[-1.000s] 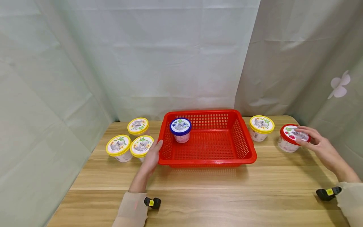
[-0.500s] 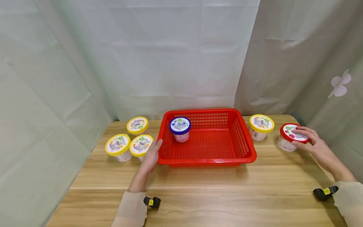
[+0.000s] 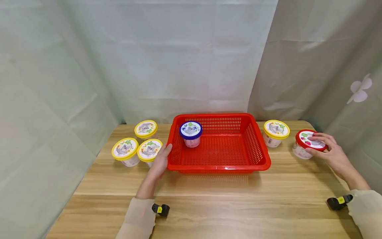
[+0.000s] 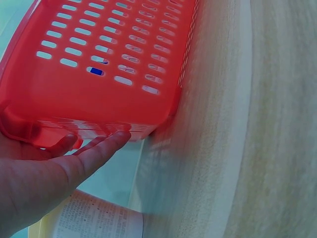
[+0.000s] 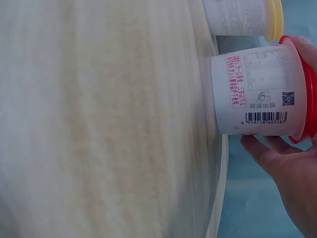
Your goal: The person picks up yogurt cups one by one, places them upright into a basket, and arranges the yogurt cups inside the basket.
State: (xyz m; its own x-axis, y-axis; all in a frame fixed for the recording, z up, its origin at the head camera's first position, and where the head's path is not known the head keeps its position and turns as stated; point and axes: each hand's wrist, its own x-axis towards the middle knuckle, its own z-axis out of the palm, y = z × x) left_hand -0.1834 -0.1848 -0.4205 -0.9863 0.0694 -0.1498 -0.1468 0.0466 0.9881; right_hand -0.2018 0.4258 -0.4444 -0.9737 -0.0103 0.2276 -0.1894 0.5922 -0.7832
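In the head view my left hand [image 3: 159, 163] grips the left side of a red plastic basket [image 3: 218, 169], thumb at the rim. The left wrist view shows its fingers against the basket's outer wall [image 4: 89, 94]. A blue-lidded tub [image 3: 191, 132] stands inside the basket at the left. Over at the right edge, my right hand [image 3: 335, 154] holds a red-lidded tub [image 3: 303, 149] around lid and side. From the right wrist camera this tub shows its printed white wall with a barcode [image 5: 266, 117], and fingers touch its side.
Several yellow-lidded tubs stand about: one [image 3: 276, 132] between basket and red-lidded tub, and a group left of the basket, including a front tub [image 3: 125, 151] and a rear tub [image 3: 146, 130]. The wooden table [image 3: 226, 209] meets pale curtains [image 3: 191, 66] at the back and sides.
My right forearm has swung slightly leftward while the fingers stay at the red-lidded tub. The head view has shifted a little. Basket, left hand and the other tubs keep their places.
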